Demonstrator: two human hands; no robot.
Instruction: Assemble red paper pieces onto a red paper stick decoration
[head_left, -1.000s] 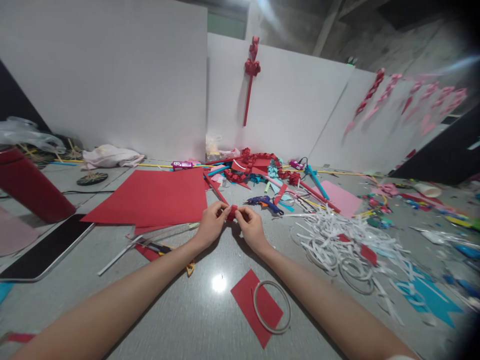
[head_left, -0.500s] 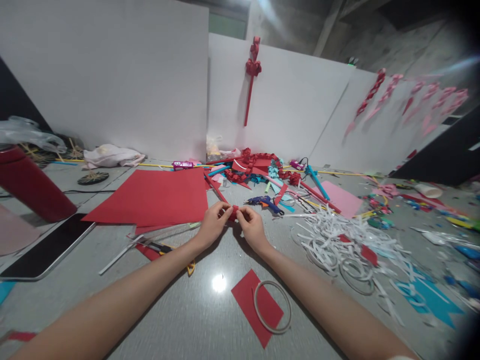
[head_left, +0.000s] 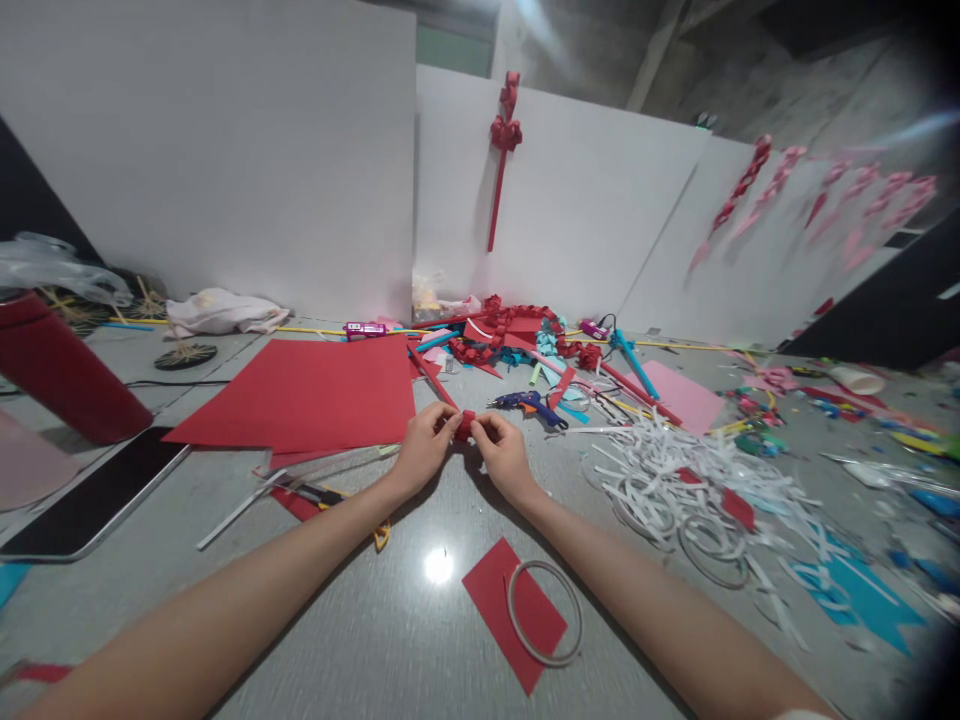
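Note:
Between my fingertips is a small folded red paper piece (head_left: 466,426), just above the grey tabletop. My left hand (head_left: 426,448) pinches its left side, and my right hand (head_left: 504,452) pinches the right side. Fingers partly cover the piece, so its full shape is hidden. Behind it a red paper strip (head_left: 431,375) slants away; whether the two join I cannot tell. A blue glue gun (head_left: 529,403) lies just beyond my right hand. Left of my left hand are large red paper sheets (head_left: 315,390). Nearer me, a ring of tape (head_left: 513,610) rests on a small red paper rectangle (head_left: 491,590).
A utility knife (head_left: 319,494) and yellow-handled scissors (head_left: 382,537) lie by my left forearm. Beyond are a phone (head_left: 97,490) and a red bottle (head_left: 64,365). White paper strips (head_left: 660,480) heap up on the right. A red paper ornament (head_left: 505,135) hangs on the white panel.
The red paper piece has turned slightly between my fingertips, and more of it shows. Both hands have barely moved.

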